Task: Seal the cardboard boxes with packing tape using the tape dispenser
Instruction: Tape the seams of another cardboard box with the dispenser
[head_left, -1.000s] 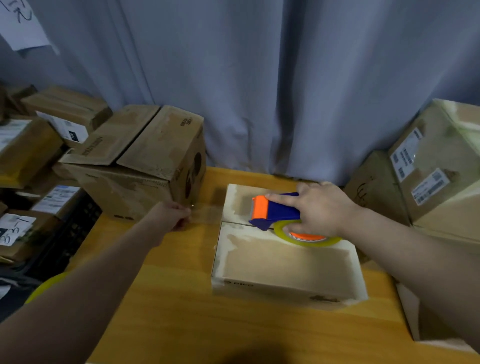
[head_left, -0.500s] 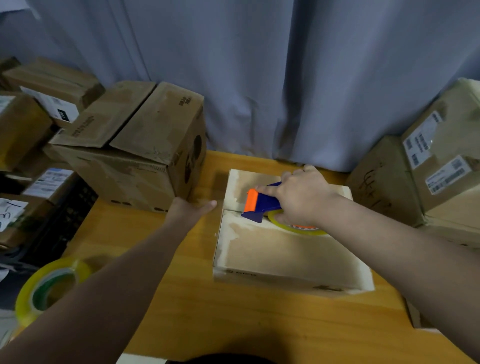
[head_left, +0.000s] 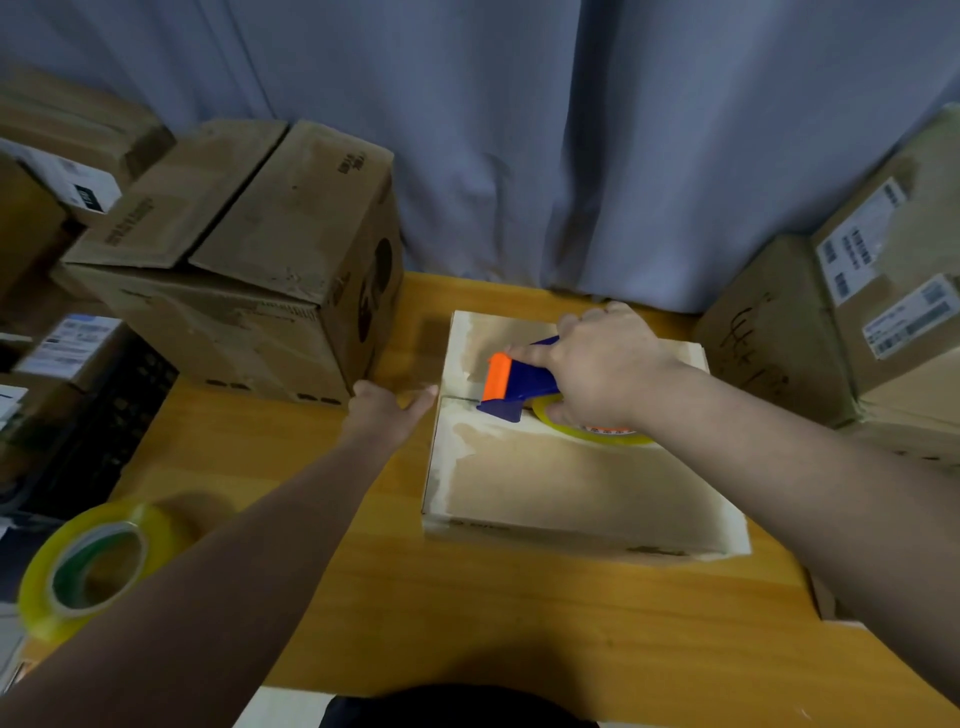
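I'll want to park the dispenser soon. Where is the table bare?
The table is bare along its near edge, in front of the flat box, and between that box and the spare tape roll. Cartons crowd the back left and right.

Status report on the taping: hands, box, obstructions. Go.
Right hand gripping tape dispenser, set on the small box near its seam's left end. Left hand open at the box's left edge, contact unclear. Nothing blocking the seam.

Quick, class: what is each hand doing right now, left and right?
Left hand: open, fingers straight, by the left edge of the flat box.
Right hand: grips the tape dispenser on that box.
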